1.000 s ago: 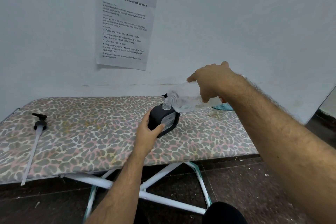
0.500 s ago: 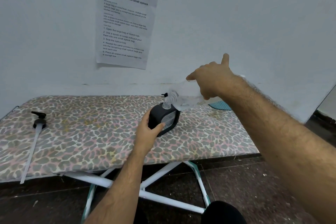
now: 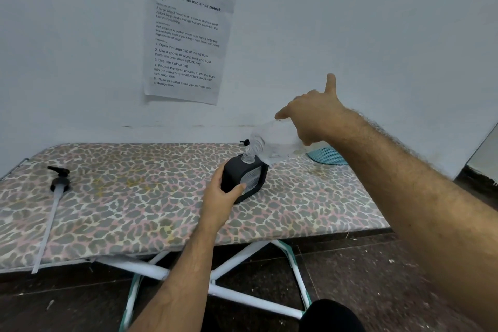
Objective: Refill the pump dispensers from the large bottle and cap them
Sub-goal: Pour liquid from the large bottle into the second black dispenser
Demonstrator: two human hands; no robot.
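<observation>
Behind right hand [image 3: 314,118] gripping tilted clear bottle [image 3: 275,144], basket [image 3: 330,157] half hidden; left hand [image 3: 219,197] grips dispenser [image 3: 244,178].

The right hand [image 3: 314,116] is covering the middle of the clear bottle [image 3: 272,143], and the forearm is hiding the bottle's base, so its full length is not showing. Liquid level inside it is too faint to judge. The left hand [image 3: 219,197] is masking the near left side of the black dispenser [image 3: 246,178]; its label is too small to read. A second pump head [image 3: 244,141] is peeking from behind the bottle neck, mostly concealed. The blue basket [image 3: 327,156] is lying largely behind the right forearm. The board's [image 3: 134,197] left end is running off the frame edge. A dark shape [image 3: 331,315] at the bottom edge is being cropped, identity unclear.
</observation>
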